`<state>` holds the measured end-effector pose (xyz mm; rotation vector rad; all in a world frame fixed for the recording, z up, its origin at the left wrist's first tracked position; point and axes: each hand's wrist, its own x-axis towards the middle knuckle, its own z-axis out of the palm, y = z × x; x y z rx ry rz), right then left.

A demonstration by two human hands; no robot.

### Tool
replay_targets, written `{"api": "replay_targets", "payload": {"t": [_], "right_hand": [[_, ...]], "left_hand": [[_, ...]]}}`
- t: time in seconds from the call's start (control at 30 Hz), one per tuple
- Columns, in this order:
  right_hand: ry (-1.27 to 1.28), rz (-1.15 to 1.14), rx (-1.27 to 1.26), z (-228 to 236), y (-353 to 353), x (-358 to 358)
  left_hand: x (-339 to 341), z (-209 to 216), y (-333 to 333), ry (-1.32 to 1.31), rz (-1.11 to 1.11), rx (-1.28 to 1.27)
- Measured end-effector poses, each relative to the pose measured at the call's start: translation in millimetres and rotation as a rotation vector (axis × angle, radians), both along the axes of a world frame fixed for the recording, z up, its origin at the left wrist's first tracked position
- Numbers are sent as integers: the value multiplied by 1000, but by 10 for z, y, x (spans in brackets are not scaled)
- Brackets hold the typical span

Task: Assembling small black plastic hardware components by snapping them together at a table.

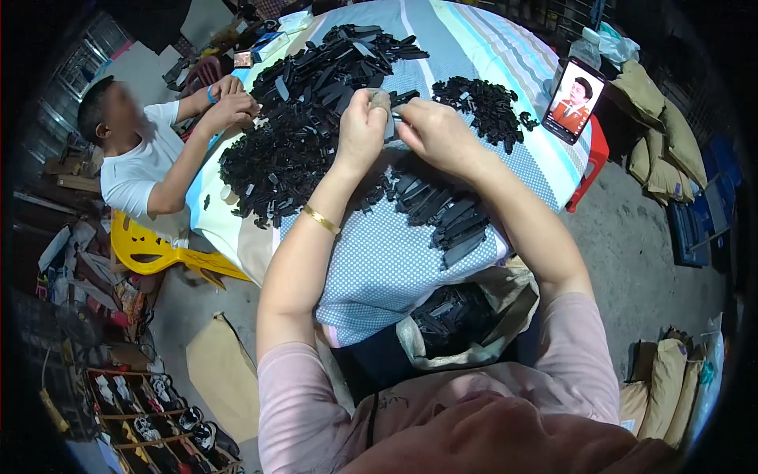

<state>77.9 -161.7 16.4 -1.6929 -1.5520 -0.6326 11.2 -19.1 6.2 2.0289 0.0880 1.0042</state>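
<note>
Both my hands meet above the middle of the cloth-covered table, fingers closed together. Pinched in my left hand (pixel 362 134) is a flat dark piece, mostly hidden by the fingers; a greyish wrap seems to cover one fingertip. My right hand (pixel 439 136) grips the other side, its fingertips bent inward against the piece. Beyond them lies a big heap of long flat black pieces (pixel 324 67). To the left is a mound of small black parts (pixel 272 162), and to the right a smaller pile of them (pixel 485 110). Nearer me, long black pieces (pixel 442 209) lie in a loose row.
An open sack (pixel 414 340) with black pieces inside sits at my lap. A phone (pixel 575 101) stands at the table's right edge by a plastic bottle (pixel 585 49). At the left, a person (pixel 142 166) handles small parts. Filled sacks (pixel 663 130) and a red stool (pixel 594 158) stand right.
</note>
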Motion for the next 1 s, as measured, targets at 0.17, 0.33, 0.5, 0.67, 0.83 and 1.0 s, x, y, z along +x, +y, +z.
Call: {"api": "replay_targets", "payload": {"t": [0.17,0.33,0.5,0.67,0.83,1.0], "right_hand": [[-121,84,-77,17,-31,12],[-73,61,-102,-38,30,-38],[81,177,-245,56,-13,-64],[281,182,-377,0,-147,139],[249,110,-581,-165,-318,131],[502,70,-425,-311,-564,-2]], "left_hand": [[16,-99,23,-9,-22,-97],[-8,-32,-66,-16,153,-125],[-44,34,55,-8,156,-456],[-101,204,49,-24,-148,-965],[-132,234,187,51,-277,-877],[-299,311,-7,284,-315,-498]]}}
